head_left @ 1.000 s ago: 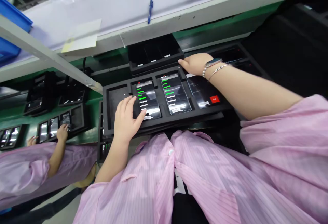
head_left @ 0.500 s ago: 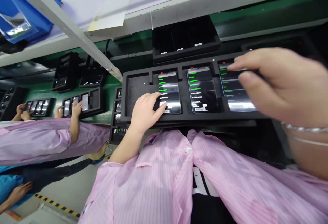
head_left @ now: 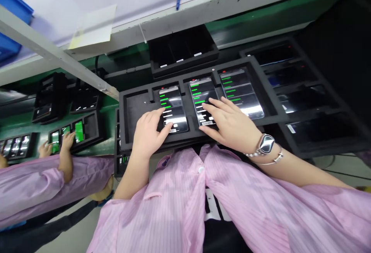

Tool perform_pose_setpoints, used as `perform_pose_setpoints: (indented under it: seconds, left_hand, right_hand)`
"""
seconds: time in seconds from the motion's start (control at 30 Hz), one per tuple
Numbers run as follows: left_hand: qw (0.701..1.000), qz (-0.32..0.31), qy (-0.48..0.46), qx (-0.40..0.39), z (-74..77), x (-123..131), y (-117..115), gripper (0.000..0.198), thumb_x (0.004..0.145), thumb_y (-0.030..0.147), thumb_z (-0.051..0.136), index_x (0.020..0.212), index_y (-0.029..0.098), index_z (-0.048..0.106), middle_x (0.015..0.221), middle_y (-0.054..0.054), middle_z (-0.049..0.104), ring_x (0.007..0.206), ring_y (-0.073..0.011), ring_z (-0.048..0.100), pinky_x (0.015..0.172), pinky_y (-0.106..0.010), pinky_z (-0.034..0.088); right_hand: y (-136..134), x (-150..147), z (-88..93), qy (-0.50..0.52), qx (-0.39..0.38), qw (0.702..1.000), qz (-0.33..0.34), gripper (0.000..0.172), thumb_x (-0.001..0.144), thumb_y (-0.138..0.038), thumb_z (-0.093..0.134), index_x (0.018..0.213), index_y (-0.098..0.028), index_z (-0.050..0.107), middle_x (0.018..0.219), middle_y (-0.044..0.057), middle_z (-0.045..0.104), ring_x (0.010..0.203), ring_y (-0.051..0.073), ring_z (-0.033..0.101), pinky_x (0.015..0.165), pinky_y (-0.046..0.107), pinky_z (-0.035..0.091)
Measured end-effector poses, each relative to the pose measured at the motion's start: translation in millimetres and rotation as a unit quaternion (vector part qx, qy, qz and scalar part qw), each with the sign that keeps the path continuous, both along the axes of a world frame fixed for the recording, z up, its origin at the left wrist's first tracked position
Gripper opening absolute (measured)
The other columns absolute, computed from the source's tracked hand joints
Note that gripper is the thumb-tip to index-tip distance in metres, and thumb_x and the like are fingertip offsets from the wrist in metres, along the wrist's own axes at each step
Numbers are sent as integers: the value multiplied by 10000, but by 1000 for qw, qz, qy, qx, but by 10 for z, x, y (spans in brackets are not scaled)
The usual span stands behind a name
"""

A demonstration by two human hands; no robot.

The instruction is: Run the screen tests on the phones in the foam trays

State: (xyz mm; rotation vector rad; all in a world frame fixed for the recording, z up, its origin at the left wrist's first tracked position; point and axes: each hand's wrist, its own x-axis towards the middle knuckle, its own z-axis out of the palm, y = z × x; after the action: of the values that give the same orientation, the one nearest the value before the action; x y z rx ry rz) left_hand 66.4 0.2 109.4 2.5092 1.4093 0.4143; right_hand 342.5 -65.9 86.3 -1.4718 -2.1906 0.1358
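Note:
A black foam tray (head_left: 133, 143) lies in front of me with three lit phones in its slots; the leftmost slot holds none. My left hand (head_left: 149, 132) rests over the lower left side of the left phone (head_left: 177, 108), fingers apart, thumb near the bottom of its screen. Over the lower part of the middle phone (head_left: 199, 90) is my right hand (head_left: 233, 125), fingers spread and nothing held. The right phone (head_left: 242, 90) lies beyond its fingertips. All three screens show green and white text lines on black.
Behind the tray stands a black tray stack (head_left: 184, 50) under a white shelf edge (head_left: 162, 31). At the right is another tray of dark phones (head_left: 319, 131). Left of a slanted metal post (head_left: 66, 61), another person's hand (head_left: 68, 141) works at a phone tray.
My right hand has moved left and down from the right phone to the middle one. My left hand stays at the left phone. The view has shifted; the neighbour's phone screens turned green.

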Motion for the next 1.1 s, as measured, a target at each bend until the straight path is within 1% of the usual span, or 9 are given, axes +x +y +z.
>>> perform_pose_setpoints:
  seconds: [0.1, 0.27, 0.37, 0.53, 0.63, 0.73, 0.8, 0.97, 1.1]
  left_hand:
    - [1000, 6, -4, 8, 5, -17, 13, 492, 978, 501, 569, 1382, 220, 572, 1339, -92, 687, 1214, -286, 632, 1082, -446, 472]
    - [999, 20, -28, 22, -32, -2, 7, 450, 971, 479, 587, 1329, 208, 614, 1240, -90, 726, 1153, -266, 667, 1040, -413, 510]
    - [994, 31, -94, 49, -33, -54, -14, 404, 975, 450, 590, 1289, 200, 639, 1241, -86, 725, 1176, -240, 671, 1061, -388, 512]
    - [977, 123, -146, 96, 14, -574, -147, 524, 957, 451, 630, 1426, 228, 561, 1476, -109, 587, 1392, -253, 539, 1213, -416, 394]
    - [966, 230, -119, 28, -28, -979, -272, 676, 944, 519, 612, 1530, 223, 453, 1494, -152, 572, 1383, -295, 558, 1201, -473, 410]
    - [950, 294, -97, -42, -120, -1154, -380, 704, 938, 546, 583, 1540, 207, 449, 1417, -165, 636, 1315, -311, 621, 1140, -476, 475]
    - [946, 309, -79, -54, -165, -1124, -420, 740, 918, 553, 596, 1549, 197, 444, 1444, -169, 617, 1340, -331, 602, 1134, -478, 482]
    - [940, 334, -36, -63, -167, -975, -422, 843, 889, 584, 623, 1587, 171, 390, 1493, -192, 574, 1370, -389, 568, 1136, -545, 473]
    - [943, 323, -43, -70, -191, -1018, -462, 845, 900, 582, 622, 1609, 208, 354, 1529, -165, 548, 1419, -369, 527, 1164, -539, 447]
  right_hand:
    - [-53, 127, 45, 26, 9, 1000, -11, 588, 1023, -524, 490, 1431, -103, 535, 1380, 172, 639, 1391, 352, 515, 1240, 621, 313]
    - [-228, 523, 41, 60, 40, 988, -137, 445, 1008, -475, 531, 1322, -170, 614, 1220, 142, 717, 1284, 355, 610, 1211, 651, 331]
    - [-276, 650, -34, 60, 43, 984, -160, 416, 996, -496, 550, 1264, -191, 642, 1162, 127, 735, 1239, 371, 638, 1186, 679, 348]
    - [-396, 803, -17, 98, 120, 967, -200, 374, 996, -413, 590, 1327, -241, 619, 1229, 111, 707, 1218, 363, 649, 1193, 649, 377]
    - [-545, 992, -5, 106, 62, 951, -282, 460, 1027, -452, 528, 1441, -254, 544, 1373, 143, 620, 1294, 405, 582, 1147, 634, 439]
    - [-636, 1083, -53, 120, 13, 941, -316, 512, 1025, -512, 504, 1476, -270, 509, 1391, 153, 599, 1266, 443, 587, 1050, 654, 505]
    - [-608, 996, -66, 131, 29, 953, -272, 506, 1018, -487, 529, 1478, -277, 502, 1394, 150, 598, 1282, 433, 580, 1068, 648, 498]
    - [-274, 391, 13, 91, 38, 995, -16, 597, 1002, -462, 576, 1512, -189, 430, 1410, 159, 600, 1387, 384, 507, 1203, 689, 333]
    - [-35, 71, 31, 14, 3, 1000, 22, 661, 1033, -504, 492, 1521, -71, 385, 1445, 227, 564, 1442, 394, 437, 1219, 682, 292]
